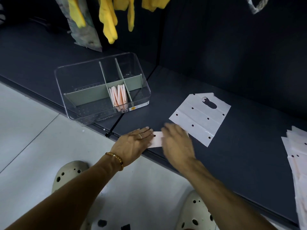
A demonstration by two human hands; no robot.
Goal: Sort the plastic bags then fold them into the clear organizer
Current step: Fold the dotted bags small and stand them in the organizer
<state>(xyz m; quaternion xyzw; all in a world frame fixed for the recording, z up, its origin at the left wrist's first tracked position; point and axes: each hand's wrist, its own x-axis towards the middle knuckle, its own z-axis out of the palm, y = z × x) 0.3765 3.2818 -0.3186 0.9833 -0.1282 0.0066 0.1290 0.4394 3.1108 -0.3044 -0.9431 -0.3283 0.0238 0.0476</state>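
Left grip flat, fingers straight, right grip blurred, seemingly flat

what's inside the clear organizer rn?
Clear organizer: folded pink bags stand upright in the front middle compartment. Other compartments look empty. Exact bag count unclear; they overlap.

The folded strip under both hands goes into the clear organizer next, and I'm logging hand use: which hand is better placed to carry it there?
Probably the left hand: it rests flat on the folded strip, on the side nearer the clear organizer.
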